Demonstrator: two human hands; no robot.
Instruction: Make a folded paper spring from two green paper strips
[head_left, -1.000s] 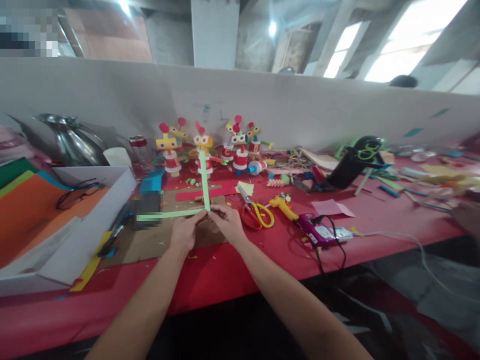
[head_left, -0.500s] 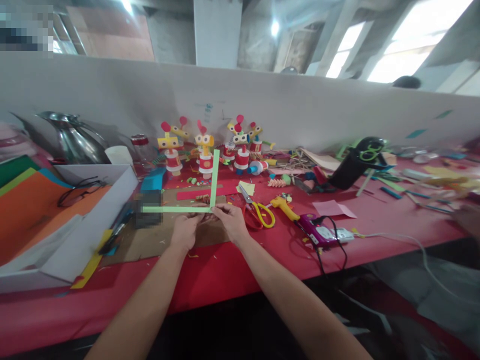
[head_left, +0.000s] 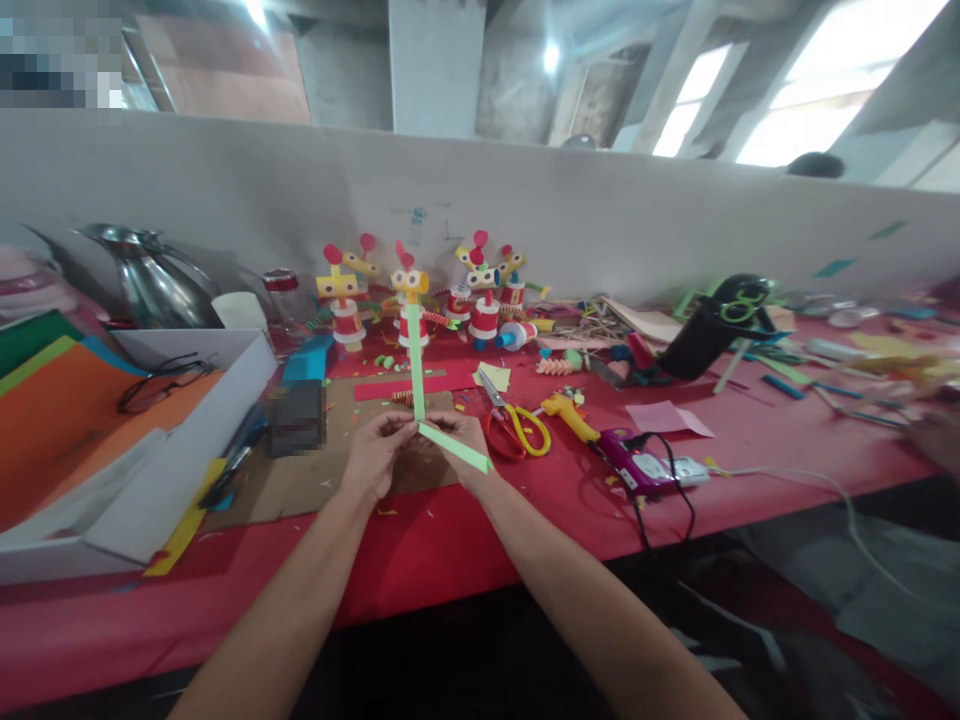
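Observation:
Two light green paper strips (head_left: pixel 417 365) meet at a corner between my hands. One strip stands up and away from me; the other slants down to the right across my right hand. The fingertips of my left hand (head_left: pixel 375 452) pinch the corner from the left. My right hand (head_left: pixel 461 445) closes on the same corner from the right, partly covered by the slanting strip. Below lies a brown cardboard sheet (head_left: pixel 300 490), with a small striped coil (head_left: pixel 403 398) on it just beyond my hands.
Several paper figures (head_left: pixel 411 325) stand behind. Scissors (head_left: pixel 525 430), a yellow glue gun (head_left: pixel 574 415) and a purple power strip (head_left: pixel 637 465) lie right. A white box (head_left: pixel 150 500) with coloured paper is left; a black holder (head_left: pixel 701 335) leans at the back right.
The strip that pointed left now slants down to the right over my right hand. The upright strip has shifted left and leans slightly left. Both hands remain at the corner.

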